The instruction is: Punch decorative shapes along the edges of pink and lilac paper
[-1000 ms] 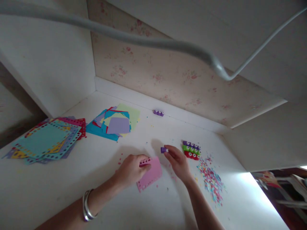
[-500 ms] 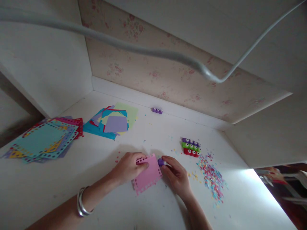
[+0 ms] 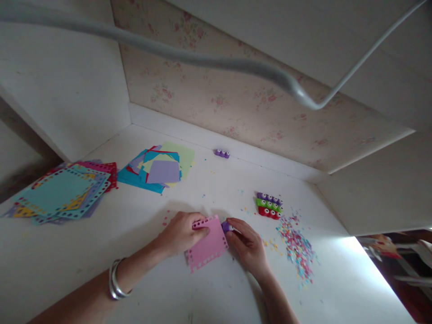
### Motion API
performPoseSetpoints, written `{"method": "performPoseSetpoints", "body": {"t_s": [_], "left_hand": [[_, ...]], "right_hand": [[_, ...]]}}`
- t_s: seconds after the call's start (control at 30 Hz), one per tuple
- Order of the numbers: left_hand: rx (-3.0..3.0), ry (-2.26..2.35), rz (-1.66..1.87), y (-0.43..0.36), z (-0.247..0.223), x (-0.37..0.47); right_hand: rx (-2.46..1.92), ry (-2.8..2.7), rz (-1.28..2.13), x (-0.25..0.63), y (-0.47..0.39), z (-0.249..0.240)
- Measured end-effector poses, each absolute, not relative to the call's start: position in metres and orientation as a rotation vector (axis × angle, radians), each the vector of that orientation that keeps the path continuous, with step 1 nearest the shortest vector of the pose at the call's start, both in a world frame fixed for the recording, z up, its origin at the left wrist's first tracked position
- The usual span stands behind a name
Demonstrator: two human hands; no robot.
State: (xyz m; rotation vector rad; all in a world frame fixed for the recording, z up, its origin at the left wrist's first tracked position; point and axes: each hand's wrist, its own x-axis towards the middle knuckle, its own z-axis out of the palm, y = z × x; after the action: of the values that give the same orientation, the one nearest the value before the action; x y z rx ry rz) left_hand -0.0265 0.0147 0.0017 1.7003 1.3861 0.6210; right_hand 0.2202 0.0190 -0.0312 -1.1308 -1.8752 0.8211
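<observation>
Head view: pink card (image 3: 209, 245) between the two hands, the landmark for every place below.
Left hand (image 3: 184, 233): pinched on the card's left side, thumb on top, fingers partly hidden.
Right hand (image 3: 248, 243): just right of the card and nearest its right edge, thumb and fingertips drawn in around a small purple punch (image 3: 226, 227).
Punch to card: at the upper part of the card's right edge; whether that edge sits inside the punch is hidden.
Axis: the card looks nearly square, with no clear long side; the punch points roughly crosswise to the right edge.
Holes: along the card's far and near edges, and the lower part of its right edge.
Room: white tabletop (image 3: 162, 297) spreads on the card's near side; paper confetti (image 3: 299, 247) and coloured punch rows (image 3: 269, 205) lie well to its right.
</observation>
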Motion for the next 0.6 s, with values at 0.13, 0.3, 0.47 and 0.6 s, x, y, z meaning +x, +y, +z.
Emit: {"method": "performPoseSetpoints", "body": {"t_s": [0.13, 0.3, 0.47, 0.6], "left_hand": [[1.702, 1.376, 0.629, 0.0148, 0.0005, -0.0264], [1.689, 1.382, 0.628, 0.0148, -0.0022, -0.0261], [1.702, 1.401, 0.622, 0.0149, -0.0033, -0.0263], [1.714, 1.404, 0.624, 0.0149, -0.0060, -0.0260]], "right_hand": [[-1.112, -1.906, 0.776, 0.2189, 0.0187, -0.0291], [-1.111, -1.861, 0.816, 0.2181, 0.0174, -0.0294], [-1.116, -1.949, 0.760, 0.2171, 0.0165, -0.0243], [-1.106, -2.003, 0.753, 0.2162, 0.0158, -0.0215]]}}
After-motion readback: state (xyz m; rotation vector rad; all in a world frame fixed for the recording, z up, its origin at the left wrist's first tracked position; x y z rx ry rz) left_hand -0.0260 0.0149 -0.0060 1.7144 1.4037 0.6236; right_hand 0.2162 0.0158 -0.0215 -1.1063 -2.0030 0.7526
